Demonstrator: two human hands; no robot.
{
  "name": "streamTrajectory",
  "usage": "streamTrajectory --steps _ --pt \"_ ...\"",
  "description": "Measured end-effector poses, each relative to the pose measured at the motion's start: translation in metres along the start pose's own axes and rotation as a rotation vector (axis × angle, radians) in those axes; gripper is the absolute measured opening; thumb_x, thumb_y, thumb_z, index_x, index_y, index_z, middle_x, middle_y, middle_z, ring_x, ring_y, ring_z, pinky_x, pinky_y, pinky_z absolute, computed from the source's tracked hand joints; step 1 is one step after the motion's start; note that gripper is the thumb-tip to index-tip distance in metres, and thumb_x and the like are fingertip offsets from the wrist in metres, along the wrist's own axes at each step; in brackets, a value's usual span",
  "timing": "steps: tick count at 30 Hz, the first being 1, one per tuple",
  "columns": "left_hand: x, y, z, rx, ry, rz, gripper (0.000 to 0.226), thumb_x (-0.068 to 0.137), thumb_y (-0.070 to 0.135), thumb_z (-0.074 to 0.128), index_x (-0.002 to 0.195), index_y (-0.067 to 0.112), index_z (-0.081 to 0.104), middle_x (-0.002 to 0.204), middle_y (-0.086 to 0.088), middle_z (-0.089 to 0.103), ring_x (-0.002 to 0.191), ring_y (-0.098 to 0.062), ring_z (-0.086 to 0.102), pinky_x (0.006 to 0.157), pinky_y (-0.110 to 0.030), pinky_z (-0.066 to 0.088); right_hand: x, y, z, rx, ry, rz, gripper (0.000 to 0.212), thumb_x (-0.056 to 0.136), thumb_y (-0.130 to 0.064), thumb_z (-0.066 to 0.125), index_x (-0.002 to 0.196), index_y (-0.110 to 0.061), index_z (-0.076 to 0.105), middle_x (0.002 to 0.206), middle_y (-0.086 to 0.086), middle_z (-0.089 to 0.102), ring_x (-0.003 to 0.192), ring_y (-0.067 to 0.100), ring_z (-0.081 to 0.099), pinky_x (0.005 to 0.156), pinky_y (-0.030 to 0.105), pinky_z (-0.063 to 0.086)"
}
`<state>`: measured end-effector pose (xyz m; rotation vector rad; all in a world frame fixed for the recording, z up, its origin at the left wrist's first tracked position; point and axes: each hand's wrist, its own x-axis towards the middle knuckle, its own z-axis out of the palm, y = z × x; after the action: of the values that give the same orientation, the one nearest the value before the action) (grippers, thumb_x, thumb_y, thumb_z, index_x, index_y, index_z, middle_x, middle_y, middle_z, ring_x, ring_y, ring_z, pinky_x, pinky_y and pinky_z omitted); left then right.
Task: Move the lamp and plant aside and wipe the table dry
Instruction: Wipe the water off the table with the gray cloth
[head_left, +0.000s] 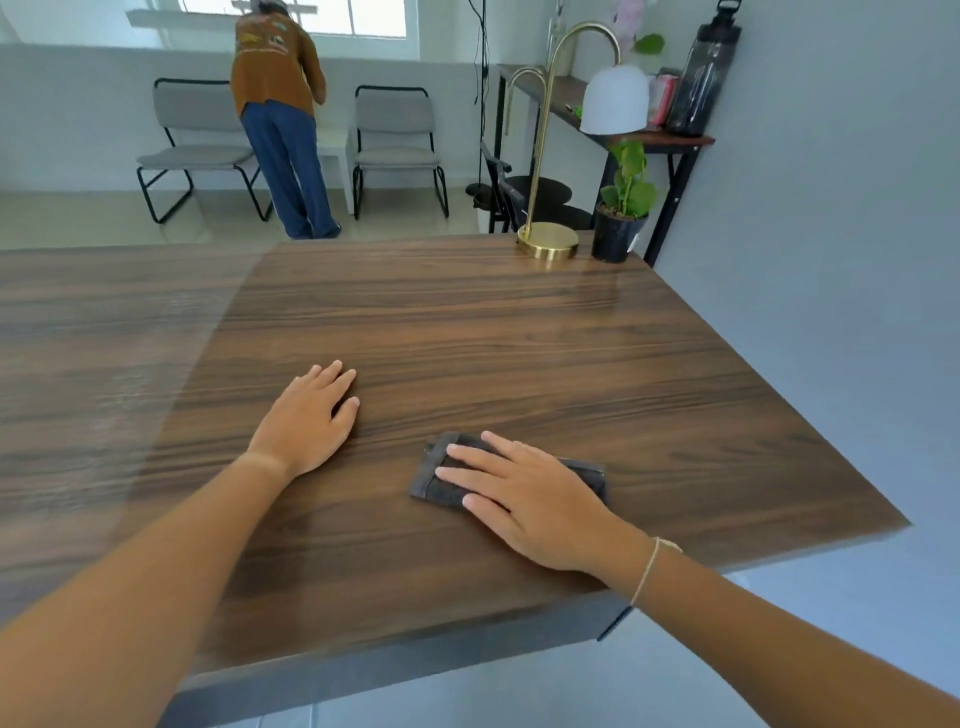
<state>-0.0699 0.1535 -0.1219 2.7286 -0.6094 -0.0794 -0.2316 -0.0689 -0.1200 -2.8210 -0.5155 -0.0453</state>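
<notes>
pot (615, 240) holding one plant (629, 182) | one lamp (549, 240) sitting just beside, both far beyond fingertips | right hand (524, 493) pressing flat on one cloth (441, 480) | left hand (310, 415) lying flat, grasping nothing, on table (519, 338)

Bare forearms, no sleeves; thin pale string bracelet (649, 569) on right wrist

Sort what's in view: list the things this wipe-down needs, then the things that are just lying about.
For the job: cloth under the right hand, lamp, plant, table, left hand flat on the table.

Lying about: bottle, pink carton, two chairs, side table, stools.
</notes>
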Motion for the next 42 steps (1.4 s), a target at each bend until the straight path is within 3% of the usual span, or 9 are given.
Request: streamTrajectory --steps 4,8,11,19,22,26,32,39,42 --pt "-0.013 0.006 0.003 0.007 0.007 -0.038 0.049 0.096 0.027 0.036 0.142 0.010 0.032 0.156 -0.009 0.024 0.145 -0.029 0.017 0.119 -0.040 0.011 -0.045 0.111 -0.029 -0.116 0.122 0.438 0.049 0.095 -0.044 0.020 0.139 -0.033 0.039 0.151 -0.008 0.035 0.140 0.024 0.030 0.111 0.042 0.028" --pt "-0.023 0.018 0.009 0.022 0.019 -0.091 0.050 0.095 0.027 0.036 0.142 0.010 0.032 0.156 -0.009 0.024 0.145 -0.030 0.017 0.119 -0.042 0.013 -0.077 0.166 -0.047 -0.101 0.116 0.811 0.046 0.099 -0.039 0.019 0.142 -0.032 0.032 0.155 -0.009 0.025 0.144 0.026 0.017 0.114 0.043 0.022" --pt "-0.028 0.034 0.013 0.025 0.020 -0.122 0.050 0.095 0.027 0.036 0.142 0.010 0.032 0.156 -0.010 0.023 0.145 -0.031 0.016 0.119 -0.042 0.011 -0.068 0.145 -0.045 -0.101 0.142 0.766 0.046 0.098 -0.038 0.019 0.142 -0.031 0.032 0.155 -0.008 0.026 0.142 0.028 0.019 0.110 0.043 0.024" --pt "-0.043 0.093 0.036 0.028 0.010 -0.075 0.050 0.095 0.026 0.037 0.142 0.009 0.032 0.156 -0.010 0.022 0.146 -0.030 0.016 0.119 -0.043 0.009 -0.074 0.069 -0.022 -0.067 0.051 0.256 0.044 0.100 -0.038 0.024 0.142 -0.033 0.032 0.155 -0.009 0.026 0.143 0.024 0.018 0.112 0.039 0.022" --pt "-0.052 0.101 0.039 0.023 0.016 -0.065 0.050 0.095 0.027 0.038 0.142 0.010 0.032 0.157 -0.009 0.022 0.146 -0.029 0.015 0.120 -0.042 0.009 -0.101 0.112 -0.036 -0.103 0.111 0.352 0.042 0.099 -0.036 0.026 0.140 -0.033 0.036 0.153 -0.009 0.031 0.141 0.024 0.025 0.109 0.040 0.028" --pt "-0.066 0.102 0.039 0.010 0.015 -0.103 0.050 0.096 0.029 0.037 0.143 0.012 0.031 0.157 -0.007 0.021 0.146 -0.026 0.014 0.120 -0.040 0.007 -0.151 0.179 -0.059 -0.092 0.173 0.725 0.044 0.099 -0.036 0.024 0.140 -0.031 0.037 0.153 -0.006 0.031 0.140 0.027 0.025 0.111 0.045 0.027" --pt "-0.075 0.090 0.034 -0.003 0.006 -0.088 0.051 0.096 0.030 0.036 0.143 0.013 0.030 0.157 -0.006 0.020 0.147 -0.025 0.013 0.120 -0.040 0.008 -0.144 0.170 -0.056 -0.082 0.186 0.828 0.047 0.098 -0.036 0.020 0.142 -0.031 0.034 0.155 -0.005 0.027 0.141 0.029 0.020 0.112 0.048 0.024" --pt "-0.090 0.043 0.016 -0.009 0.001 -0.060 0.051 0.095 0.031 0.036 0.143 0.012 0.031 0.157 -0.007 0.021 0.146 -0.026 0.014 0.121 -0.040 0.008 -0.060 0.024 -0.011 -0.070 0.254 0.565 0.058 0.091 -0.040 0.014 0.131 -0.022 0.050 0.145 0.002 0.046 0.129 0.036 0.039 0.101 0.044 0.036" --pt "-0.103 0.013 0.003 -0.012 0.007 -0.077 0.051 0.096 0.031 0.035 0.143 0.013 0.030 0.157 -0.007 0.021 0.146 -0.026 0.013 0.120 -0.039 0.008 -0.008 -0.061 0.021 0.002 0.208 0.457 0.047 0.094 -0.037 0.024 0.134 -0.024 0.045 0.149 -0.001 0.039 0.136 0.034 0.029 0.106 0.044 0.028"
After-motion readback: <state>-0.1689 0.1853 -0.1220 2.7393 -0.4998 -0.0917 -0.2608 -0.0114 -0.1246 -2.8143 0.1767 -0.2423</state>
